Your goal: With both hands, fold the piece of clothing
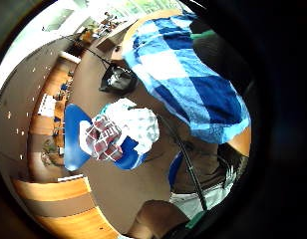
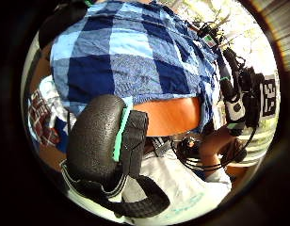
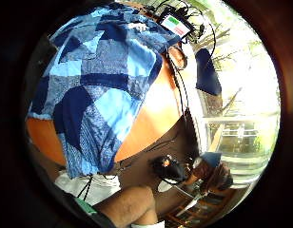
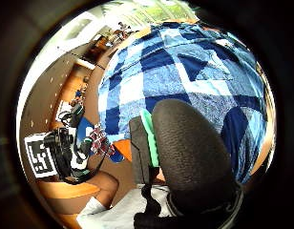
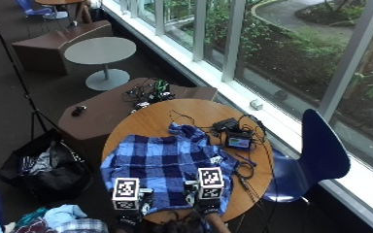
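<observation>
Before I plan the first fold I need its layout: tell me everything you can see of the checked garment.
The blue checked garment looks like soft woven cloth in dark and light blue squares. It lies spread, mostly flat, on the round wooden table, with a rumpled part toward the far side and its near edge hanging over the rim. Both the left hand and right hand are at that near edge; their fingers are hidden.

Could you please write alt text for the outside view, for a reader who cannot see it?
A blue plaid garment lies spread on a round wooden table, with the person's left hand and right hand at its near edge. A small device with a lit screen and cables sit beside it; a blue chair stands by the window.
</observation>
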